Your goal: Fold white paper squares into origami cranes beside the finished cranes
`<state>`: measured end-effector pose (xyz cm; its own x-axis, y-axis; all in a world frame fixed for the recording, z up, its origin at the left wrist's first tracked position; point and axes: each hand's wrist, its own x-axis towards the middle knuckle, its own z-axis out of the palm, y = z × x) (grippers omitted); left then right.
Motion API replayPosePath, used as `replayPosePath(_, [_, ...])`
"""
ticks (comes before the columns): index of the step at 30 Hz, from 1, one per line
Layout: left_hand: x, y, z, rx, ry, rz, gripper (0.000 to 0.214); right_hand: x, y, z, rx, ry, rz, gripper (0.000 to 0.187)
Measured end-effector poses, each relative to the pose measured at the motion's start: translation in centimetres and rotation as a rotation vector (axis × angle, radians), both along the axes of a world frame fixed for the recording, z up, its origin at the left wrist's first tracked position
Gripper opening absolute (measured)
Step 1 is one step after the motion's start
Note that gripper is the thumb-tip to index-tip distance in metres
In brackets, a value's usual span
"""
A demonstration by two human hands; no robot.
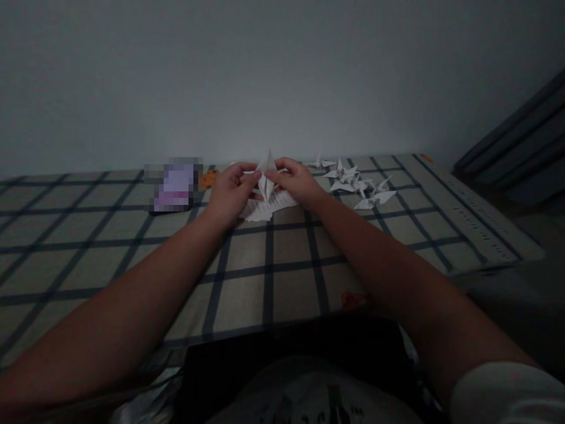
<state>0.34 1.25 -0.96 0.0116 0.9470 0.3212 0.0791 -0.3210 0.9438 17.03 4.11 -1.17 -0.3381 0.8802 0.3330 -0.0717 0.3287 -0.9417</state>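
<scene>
Folded paper: a slim white diamond [268,171] between the two hands, one point up and one down, just above some paper sheets.
Handling: likely very light, crisp along its creases yet easily bent or torn; dry and not slippery, I would judge. The thin points look the weakest part.
Where to hold: best pinched lightly at the broad middle, where the layers seem thickest, leaving the points free.
Left fingers: the left hand [230,189] pinches the diamond's left side, thumb toward the wearer; the fingertips behind are partly hidden.
Right fingers: the right hand [300,181] grips the other side, thumb across the front near the middle; how firmly it presses, I cannot tell.
Sheets: white paper [265,210] with rows of faint marks, under and just in front of the hands, its edge uneven.
Cranes: a loose cluster of white paper birds [361,187] right of the right hand, some touching or overlapping; one more bird [319,163] stands behind that hand.
Phone: a blurred-out phone [175,185], left of the left hand.
Containers: none can be made out; the birds and sheets lie straight on the checked cloth [289,250].
</scene>
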Motion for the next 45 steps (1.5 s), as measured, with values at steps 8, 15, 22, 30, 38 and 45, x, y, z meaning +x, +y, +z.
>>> replayPosePath(8, [0.0, -0.4, 0.2, 0.087, 0.021, -0.036, 0.031, 0.2, 0.1, -0.1, 0.057, -0.014, 0.052, 0.030])
replayPosePath(15, [0.1, -0.5, 0.3, 0.027, -0.010, -0.035, 0.036, 0.1, -0.1, -0.1, 0.074, -0.001, -0.011, 0.032])
replayPosePath(22, [0.0, -1.2, 0.7, -0.038, 0.007, -0.041, 0.050, 0.3, -0.5, 0.4, 0.066, -0.038, -0.041, 0.033])
replayPosePath(30, [0.1, -1.2, 0.6, -0.030, -0.007, -0.095, 0.042, 0.1, -0.3, 0.1, 0.094, -0.027, 0.008, 0.033])
replayPosePath(38, [0.2, -1.0, 0.6, -0.129, -0.083, -0.106, 0.060, 0.2, -0.3, 0.3, 0.077, -0.034, -0.068, 0.035])
replayPosePath(45, [0.2, -1.3, 0.5, -0.129, -0.054, -0.150, 0.060, 0.2, -0.3, 0.4, 0.087, 0.004, -0.085, 0.038])
